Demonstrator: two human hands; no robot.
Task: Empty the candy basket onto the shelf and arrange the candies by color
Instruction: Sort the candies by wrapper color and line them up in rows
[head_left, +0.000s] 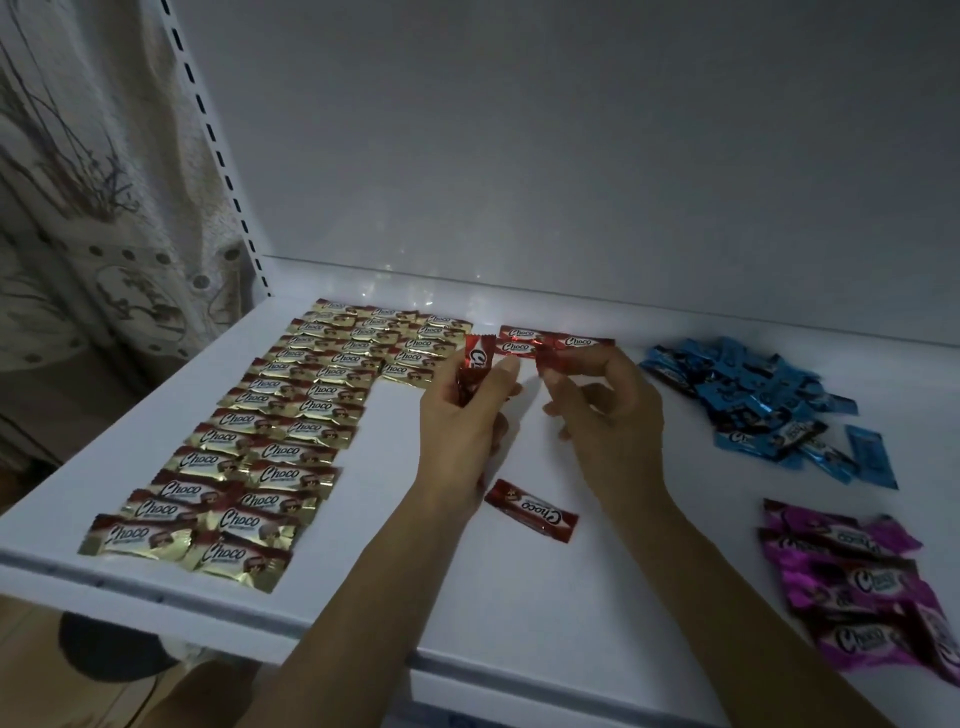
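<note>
Gold-wrapped Choco candies (249, 441) lie in neat rows across the left of the white shelf (597, 597). My left hand (467, 415) grips red candies (475, 364) upright at mid shelf. My right hand (608, 410) pinches the end of another red candy (553, 359), just in front of a short row of red candies (550, 343) laid near the back. One red candy (531, 510) lies loose between my wrists. A heap of blue candies (753, 400) sits at the right, and a heap of purple candies (857, 587) at the near right. No basket is in view.
The shelf's back wall (571, 156) rises behind the candies. A slotted upright (218, 150) runs along the left, with a patterned curtain (104, 208) beyond it. The shelf's front edge (260, 608) runs below the gold rows.
</note>
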